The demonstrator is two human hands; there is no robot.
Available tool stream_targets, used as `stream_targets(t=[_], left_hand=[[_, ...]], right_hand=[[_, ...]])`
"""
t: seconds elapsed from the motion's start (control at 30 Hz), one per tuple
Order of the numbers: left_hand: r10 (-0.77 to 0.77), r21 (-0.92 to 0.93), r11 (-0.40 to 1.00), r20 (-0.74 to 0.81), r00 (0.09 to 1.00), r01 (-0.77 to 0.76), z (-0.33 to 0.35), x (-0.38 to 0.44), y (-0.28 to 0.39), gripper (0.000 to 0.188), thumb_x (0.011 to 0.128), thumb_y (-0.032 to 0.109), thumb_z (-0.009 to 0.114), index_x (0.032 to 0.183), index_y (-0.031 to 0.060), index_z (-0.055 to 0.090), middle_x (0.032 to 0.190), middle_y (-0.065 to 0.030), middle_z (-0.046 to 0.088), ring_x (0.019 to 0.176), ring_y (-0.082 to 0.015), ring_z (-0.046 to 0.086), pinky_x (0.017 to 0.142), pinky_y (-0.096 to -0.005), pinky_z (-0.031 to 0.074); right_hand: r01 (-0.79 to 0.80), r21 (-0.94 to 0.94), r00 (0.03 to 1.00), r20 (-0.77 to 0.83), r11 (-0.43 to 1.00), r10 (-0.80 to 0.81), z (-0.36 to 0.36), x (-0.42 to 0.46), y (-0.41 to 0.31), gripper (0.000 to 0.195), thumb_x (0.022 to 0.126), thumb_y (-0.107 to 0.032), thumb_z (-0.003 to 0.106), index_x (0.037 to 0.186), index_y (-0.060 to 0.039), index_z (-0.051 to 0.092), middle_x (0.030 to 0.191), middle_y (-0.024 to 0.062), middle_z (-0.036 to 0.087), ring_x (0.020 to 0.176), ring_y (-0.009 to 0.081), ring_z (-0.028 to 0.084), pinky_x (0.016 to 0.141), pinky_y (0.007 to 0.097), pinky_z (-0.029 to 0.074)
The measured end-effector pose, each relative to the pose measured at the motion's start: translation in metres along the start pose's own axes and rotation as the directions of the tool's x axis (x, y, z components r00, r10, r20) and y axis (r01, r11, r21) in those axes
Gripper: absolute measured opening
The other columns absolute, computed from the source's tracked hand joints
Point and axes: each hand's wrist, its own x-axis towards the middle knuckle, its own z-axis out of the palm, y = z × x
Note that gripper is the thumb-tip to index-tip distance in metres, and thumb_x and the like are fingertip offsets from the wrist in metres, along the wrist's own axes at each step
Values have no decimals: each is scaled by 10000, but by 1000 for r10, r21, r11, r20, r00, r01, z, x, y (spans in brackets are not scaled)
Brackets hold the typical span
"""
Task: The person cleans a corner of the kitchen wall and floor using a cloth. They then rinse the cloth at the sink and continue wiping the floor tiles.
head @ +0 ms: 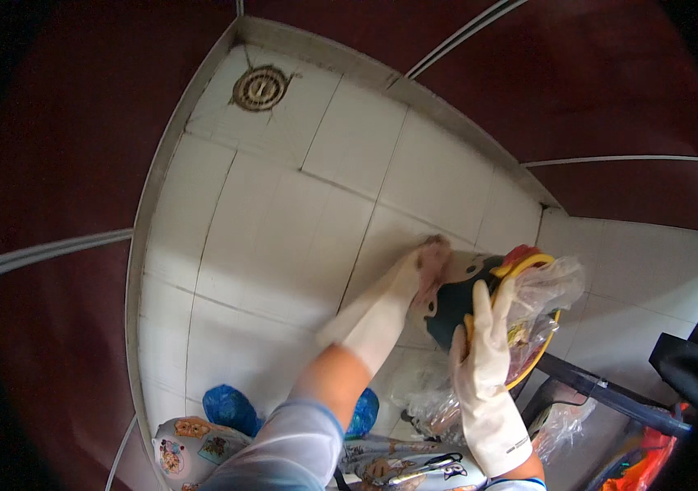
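A dark green waste bin point(462, 304) with pale cartoon patches and a yellow rim lies tilted, its mouth towards the right. A clear plastic bag point(548, 285) bulges over the rim, with bits of rubbish showing through. My right hand point(488, 325), in a cream rubber glove, grips the rim with its fingers spread along the side. My left hand point(431, 270), gloved too, is at the bin's far side and blurred by motion. Whether its fingers are closed on the bin cannot be made out.
Dark red cabinets point(60, 153) enclose the tiled floor point(275, 245). A round floor drain point(260, 88) sits in the far corner. Blue shoe covers point(229, 408) are on my feet below a printed apron point(379, 466). A dark metal bar point(606, 386) and plastic bags point(563, 423) lie at the lower right.
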Motion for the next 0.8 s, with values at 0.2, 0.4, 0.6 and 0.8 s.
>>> stream_targets(t=[0.2, 0.4, 0.6, 0.8], left_hand=[[42, -84, 996, 338, 940, -14, 20, 53, 73, 212, 907, 185, 684, 1022, 12, 728, 1012, -112, 708, 864, -184, 627, 798, -322, 527], [92, -171, 983, 197, 976, -58, 23, 85, 4, 127, 866, 194, 714, 901, 73, 729, 901, -96, 702, 743, -196, 629, 652, -362, 522], [-516, -435, 774, -13, 856, 460, -20, 53, -34, 283, 968, 310, 618, 1101, 65, 669, 962, -134, 720, 783, -257, 669, 690, -421, 536], [-539, -596, 732, -210, 816, 330, -51, -100, -55, 206, 1002, 229, 606, 1121, 65, 644, 1141, -65, 660, 1021, -169, 627, 882, -328, 529]], right_hand=[[21, 82, 999, 33, 996, -23, -5, -4, 3, 844, 740, 182, 595, 1524, -58, 394, 1589, 410, 239, 1330, 586, 472, 1057, 465, 494], [-12, 75, 999, 46, 997, 9, -4, 3, 3, 741, 641, 132, 601, 1369, 16, 526, 1440, 420, 367, 1211, 591, 519, 1009, 477, 500], [34, 186, 998, -56, 982, -24, -6, -2, 19, 780, 615, 146, 647, 1372, -15, 556, 1425, 383, 398, 1185, 539, 571, 1001, 493, 515], [128, 83, 983, -146, 988, -115, -7, 8, 30, 788, 617, 94, 700, 1376, -45, 539, 1403, 361, 417, 1080, 486, 629, 891, 489, 568]])
